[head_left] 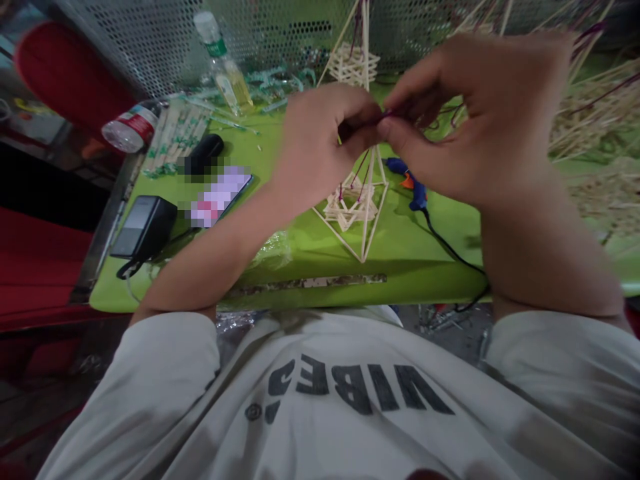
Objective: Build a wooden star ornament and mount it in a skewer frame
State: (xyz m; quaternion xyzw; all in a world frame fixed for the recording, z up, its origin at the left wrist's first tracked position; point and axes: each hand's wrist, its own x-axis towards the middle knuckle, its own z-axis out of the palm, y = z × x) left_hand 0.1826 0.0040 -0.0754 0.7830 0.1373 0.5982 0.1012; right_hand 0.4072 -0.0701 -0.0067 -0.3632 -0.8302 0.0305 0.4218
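Note:
My left hand (330, 133) and my right hand (480, 113) meet fingertip to fingertip above the table. Both pinch a thin purple string (386, 115), and its loose loops hang by the right fingers. Below and behind the hands stands a frame of thin wooden sticks (367, 230). A star-shaped stack of sticks (350, 210) sits low in it with purple strings tied on. Higher up, a second lattice of sticks (354, 65) shows behind the hands. The frame's middle is hidden by my hands. A blue glue gun (414, 190) lies to the right of the frame.
On the green table (300, 260) a phone (223, 197), a black boxy device (144, 227) and wrapped stick bundles (175, 137) lie left. A bottle of yellow liquid (225, 67) stands behind; another bottle (131, 127) lies tipped. More stick pieces (600, 113) fill the right. A black cord (450, 247) crosses the front edge.

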